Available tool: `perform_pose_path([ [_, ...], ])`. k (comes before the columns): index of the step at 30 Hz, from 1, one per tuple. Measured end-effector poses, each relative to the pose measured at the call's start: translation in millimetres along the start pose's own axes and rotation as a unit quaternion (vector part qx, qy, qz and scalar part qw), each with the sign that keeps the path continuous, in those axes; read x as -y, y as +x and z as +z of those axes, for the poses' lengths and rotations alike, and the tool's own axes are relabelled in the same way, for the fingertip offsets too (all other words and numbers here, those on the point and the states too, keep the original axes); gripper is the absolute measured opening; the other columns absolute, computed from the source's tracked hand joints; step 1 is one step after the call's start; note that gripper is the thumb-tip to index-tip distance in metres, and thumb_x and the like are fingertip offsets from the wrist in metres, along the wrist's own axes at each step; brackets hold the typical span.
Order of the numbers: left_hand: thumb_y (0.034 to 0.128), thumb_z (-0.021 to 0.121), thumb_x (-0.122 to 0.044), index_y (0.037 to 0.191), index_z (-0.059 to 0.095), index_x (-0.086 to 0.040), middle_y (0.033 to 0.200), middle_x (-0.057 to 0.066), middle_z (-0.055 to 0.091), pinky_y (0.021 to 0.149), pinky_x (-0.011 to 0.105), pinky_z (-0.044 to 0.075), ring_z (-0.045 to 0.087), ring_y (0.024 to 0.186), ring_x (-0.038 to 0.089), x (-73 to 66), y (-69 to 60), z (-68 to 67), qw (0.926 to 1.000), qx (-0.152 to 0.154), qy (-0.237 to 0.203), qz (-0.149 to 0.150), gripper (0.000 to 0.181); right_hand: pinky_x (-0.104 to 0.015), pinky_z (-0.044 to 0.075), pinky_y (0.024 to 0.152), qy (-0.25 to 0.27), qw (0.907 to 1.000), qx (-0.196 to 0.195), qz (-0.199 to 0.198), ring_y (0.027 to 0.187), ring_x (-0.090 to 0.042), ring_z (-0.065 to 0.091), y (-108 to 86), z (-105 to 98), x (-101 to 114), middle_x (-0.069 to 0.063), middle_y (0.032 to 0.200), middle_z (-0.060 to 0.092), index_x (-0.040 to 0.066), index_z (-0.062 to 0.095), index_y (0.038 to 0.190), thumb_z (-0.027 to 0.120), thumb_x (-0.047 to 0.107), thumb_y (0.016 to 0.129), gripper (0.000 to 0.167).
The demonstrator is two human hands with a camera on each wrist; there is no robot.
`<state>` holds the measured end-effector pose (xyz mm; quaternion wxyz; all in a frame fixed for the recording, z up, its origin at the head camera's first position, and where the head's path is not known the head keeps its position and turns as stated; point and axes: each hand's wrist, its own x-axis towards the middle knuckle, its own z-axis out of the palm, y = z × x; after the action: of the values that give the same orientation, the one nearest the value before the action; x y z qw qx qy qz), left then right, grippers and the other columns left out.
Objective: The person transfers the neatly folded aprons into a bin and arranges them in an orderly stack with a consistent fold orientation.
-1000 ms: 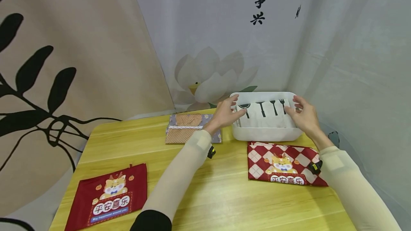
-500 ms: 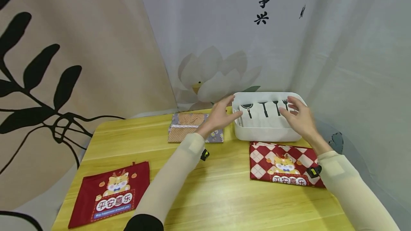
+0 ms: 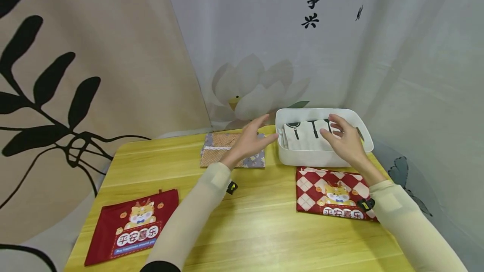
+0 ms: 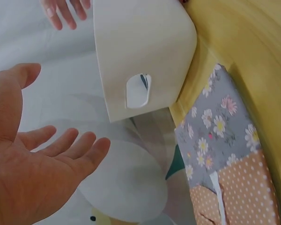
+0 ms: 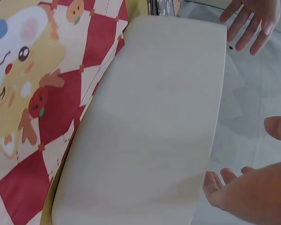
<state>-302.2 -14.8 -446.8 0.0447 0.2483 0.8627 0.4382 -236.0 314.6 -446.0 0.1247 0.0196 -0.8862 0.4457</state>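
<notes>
A white plastic bin (image 3: 321,158) stands at the back right of the table. Inside lies a folded white cloth (image 3: 307,138) printed with dark kitchen utensils. My left hand (image 3: 248,141), fingers spread and holding nothing, is left of the bin, above a folded grey floral cloth (image 3: 254,162) with a brown polka-dot part. Over the bin's right side, my right hand (image 3: 345,142) hovers with relaxed fingers and partly hides the white cloth. Both hands look empty in the wrist views too, the left hand (image 4: 42,168) with its palm showing, the right hand (image 5: 257,187) beside the bin wall.
Directly in front of the bin is a folded red-and-white checked cloth (image 3: 314,190) with a cartoon animal. A plain red folded cloth (image 3: 103,234) with a similar print lies at the table's left. Printed curtains (image 3: 242,32) hang close behind the wooden table (image 3: 242,230).
Both hands have shifted left. The left hand has moved away from the bin's left end, and the right hand has drawn inward from its right end. The head view has turned slightly.
</notes>
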Motion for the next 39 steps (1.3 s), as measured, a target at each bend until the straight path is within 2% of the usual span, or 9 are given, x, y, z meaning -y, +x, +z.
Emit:
perform_pose_path([
  [8, 0.1070, 0.077, -0.049, 0.178, 0.036, -0.026, 0.180, 0.008, 0.046, 0.130, 0.058, 0.049, 0.051, 0.162, 0.037, 5.3, -15.5, -10.6, 0.9997, -0.009, -0.022, -0.001, 0.085, -0.071, 0.046, 0.126, 0.014, 0.9995, 0.015, -0.024, 0.154, -0.051, 0.054, -2.8, 10, 5, -0.028, 0.171, 0.051, 0.002, 0.045, 0.170, 0.074, 0.022, 0.111, 0.069],
  [14, 0.1065, 0.077, -0.049, 0.177, 0.038, -0.031, 0.180, 0.003, 0.046, 0.130, 0.055, 0.051, 0.051, 0.162, 0.032, 7.6, -26.9, -17.7, 0.9997, -0.020, -0.010, -0.010, 0.082, -0.068, 0.046, 0.128, 0.023, 0.9987, 0.020, -0.040, 0.155, -0.052, 0.052, -5.8, 15, 14, -0.030, 0.171, 0.050, 0.000, 0.045, 0.169, 0.073, 0.019, 0.110, 0.068],
  [19, 0.1067, 0.078, -0.044, 0.177, 0.039, -0.025, 0.179, 0.007, 0.046, 0.130, 0.059, 0.050, 0.051, 0.162, 0.035, 9.9, -34.7, -22.6, 0.9996, -0.026, -0.013, 0.005, 0.082, -0.068, 0.046, 0.128, 0.032, 0.9978, 0.021, -0.053, 0.154, -0.052, 0.053, -6.9, 21, 20, -0.031, 0.169, 0.052, -0.002, 0.047, 0.167, 0.073, 0.016, 0.110, 0.066],
  [26, 0.1075, 0.076, -0.046, 0.176, 0.039, -0.020, 0.178, 0.011, 0.048, 0.130, 0.056, 0.051, 0.055, 0.159, 0.039, 16.9, -48.8, -29.3, 0.9996, -0.026, -0.003, 0.012, 0.082, -0.068, 0.045, 0.128, 0.043, 0.9972, 0.024, -0.056, 0.154, -0.052, 0.053, -8.7, 30, 24, -0.030, 0.170, 0.052, -0.003, 0.048, 0.167, 0.073, 0.014, 0.110, 0.065],
  [29, 0.1078, 0.077, -0.044, 0.176, 0.040, -0.019, 0.178, 0.012, 0.048, 0.130, 0.058, 0.051, 0.054, 0.159, 0.040, 19.3, -55.0, -30.8, 0.9995, -0.024, -0.010, 0.015, 0.081, -0.067, 0.045, 0.128, 0.046, 0.9969, 0.026, -0.058, 0.154, -0.051, 0.054, -9.8, 33, 27, -0.030, 0.170, 0.052, -0.002, 0.048, 0.167, 0.073, 0.014, 0.109, 0.065],
  [33, 0.1067, 0.079, -0.043, 0.176, 0.040, -0.021, 0.178, 0.013, 0.047, 0.128, 0.062, 0.051, 0.053, 0.159, 0.042, 20.9, -63.3, -32.9, 0.9994, -0.028, -0.019, 0.008, 0.082, -0.067, 0.045, 0.128, 0.054, 0.9959, 0.031, -0.066, 0.155, -0.049, 0.054, -12.0, 36, 31, -0.028, 0.170, 0.053, -0.001, 0.049, 0.167, 0.074, 0.014, 0.109, 0.064],
  [39, 0.1067, 0.079, -0.045, 0.176, 0.040, -0.020, 0.178, 0.011, 0.047, 0.129, 0.059, 0.051, 0.054, 0.159, 0.042, 23.3, -72.7, -36.2, 0.9992, -0.036, -0.015, 0.006, 0.083, -0.063, 0.046, 0.130, 0.064, 0.9943, 0.041, -0.075, 0.156, -0.048, 0.053, -14.9, 43, 35, -0.027, 0.170, 0.053, 0.000, 0.049, 0.167, 0.075, 0.014, 0.109, 0.065],
])
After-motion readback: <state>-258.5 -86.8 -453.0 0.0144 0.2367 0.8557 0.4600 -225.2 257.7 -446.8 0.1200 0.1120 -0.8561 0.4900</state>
